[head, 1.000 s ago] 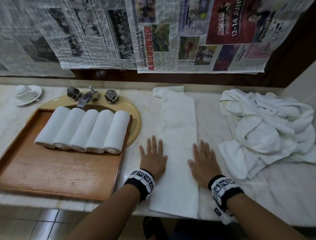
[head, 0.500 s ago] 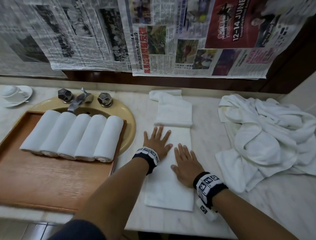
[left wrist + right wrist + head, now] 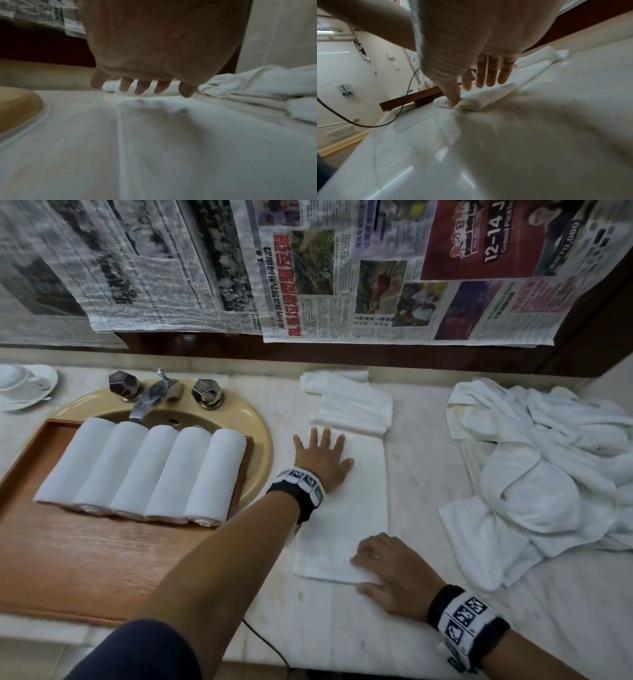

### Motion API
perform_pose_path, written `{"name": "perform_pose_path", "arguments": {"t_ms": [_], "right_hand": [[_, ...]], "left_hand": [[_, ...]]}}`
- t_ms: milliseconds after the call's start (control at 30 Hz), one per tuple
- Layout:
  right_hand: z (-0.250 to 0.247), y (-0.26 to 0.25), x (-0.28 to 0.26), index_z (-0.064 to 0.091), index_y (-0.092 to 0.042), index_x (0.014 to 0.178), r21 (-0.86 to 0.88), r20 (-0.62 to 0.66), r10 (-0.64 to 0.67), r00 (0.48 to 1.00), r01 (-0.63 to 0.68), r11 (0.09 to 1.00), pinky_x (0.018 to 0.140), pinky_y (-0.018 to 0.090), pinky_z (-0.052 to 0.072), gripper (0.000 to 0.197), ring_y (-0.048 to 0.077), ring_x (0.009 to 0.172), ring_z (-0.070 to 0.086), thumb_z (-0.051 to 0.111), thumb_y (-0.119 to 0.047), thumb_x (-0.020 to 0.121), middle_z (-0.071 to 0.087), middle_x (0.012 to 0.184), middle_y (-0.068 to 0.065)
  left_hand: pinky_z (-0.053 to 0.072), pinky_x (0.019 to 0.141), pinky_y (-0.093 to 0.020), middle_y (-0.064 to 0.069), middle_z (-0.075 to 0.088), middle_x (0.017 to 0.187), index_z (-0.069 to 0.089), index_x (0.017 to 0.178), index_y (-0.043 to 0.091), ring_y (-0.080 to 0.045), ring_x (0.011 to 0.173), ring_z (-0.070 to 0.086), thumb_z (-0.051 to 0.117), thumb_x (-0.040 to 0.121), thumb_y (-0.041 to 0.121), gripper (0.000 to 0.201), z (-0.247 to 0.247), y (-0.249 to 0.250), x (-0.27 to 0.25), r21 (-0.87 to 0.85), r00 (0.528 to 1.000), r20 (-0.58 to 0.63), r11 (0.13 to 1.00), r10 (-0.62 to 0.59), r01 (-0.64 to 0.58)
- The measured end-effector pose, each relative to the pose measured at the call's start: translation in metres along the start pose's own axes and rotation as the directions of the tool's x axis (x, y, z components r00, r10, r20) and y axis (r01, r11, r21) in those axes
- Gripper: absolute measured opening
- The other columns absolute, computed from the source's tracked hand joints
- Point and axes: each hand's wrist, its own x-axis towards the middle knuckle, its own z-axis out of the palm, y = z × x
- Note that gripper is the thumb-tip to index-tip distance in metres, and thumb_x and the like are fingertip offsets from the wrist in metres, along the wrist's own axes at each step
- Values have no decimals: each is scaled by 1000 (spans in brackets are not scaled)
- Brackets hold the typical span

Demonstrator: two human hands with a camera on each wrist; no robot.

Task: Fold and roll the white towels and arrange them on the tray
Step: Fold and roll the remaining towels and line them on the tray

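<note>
A white towel (image 3: pixel 342 508), folded into a long strip, lies on the marble counter with its far end (image 3: pixel 352 409) doubled back. My left hand (image 3: pixel 322 457) presses flat on the strip's middle, fingers spread (image 3: pixel 142 92). At the towel's near right corner rests my right hand (image 3: pixel 376 570); in the right wrist view its fingers (image 3: pixel 488 75) are straight over the towel (image 3: pixel 496 93) and the thumb touches the near edge. On the wooden tray (image 3: pixel 68 559) at the left, several rolled towels (image 3: pixel 144 470) lie side by side.
A heap of unfolded white towels (image 3: pixel 548 474) fills the counter's right side. The tray sits over a beige sink (image 3: pixel 260 446) with a faucet (image 3: pixel 150 398). A cup and saucer (image 3: pixel 20 385) stand far left. Newspapers (image 3: pixel 342 268) hang on the wall.
My right hand has slid back along the strip to its near right corner. The left hand stayed flat on the strip's middle, just short of the doubled-back end.
</note>
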Motion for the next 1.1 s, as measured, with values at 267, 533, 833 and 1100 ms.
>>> {"name": "perform_pose_path", "arguments": {"t_ms": [267,533,833,1100], "right_hand": [[12,-9,1,66,-19,85,-81,-56,-31,998,26,996,61,29,45,11,18,75,52,64,-29,88,57,86,-3],[8,-22,13,63,-20,90,172,3,376,927,-371,913,72,25,42,10,9,80,48,55,-23,92,59,85,-8],[21,-30,11,64,-13,74,-137,-127,222,967,-238,961,58,33,43,15,24,69,51,69,1,69,52,77,3],[15,-30,15,64,-11,71,-282,-41,156,987,-161,946,56,35,43,11,25,65,51,73,-6,70,56,72,6]], "left_hand": [[47,73,-39,-6,64,96,67,97,16,-28,90,59,52,98,38,27,52,-5,-122,-158,893,-195,886,405,-436],[44,66,-35,4,59,83,66,81,22,-21,83,55,60,87,47,26,86,-9,-149,-62,840,-253,859,479,-508],[36,75,-35,2,68,85,59,92,21,-22,96,55,64,87,27,9,73,8,-144,-230,935,-233,919,269,-321],[24,54,-30,-2,54,76,60,69,18,-26,65,52,78,70,16,19,74,15,-149,-65,916,-250,939,313,-338]]}}
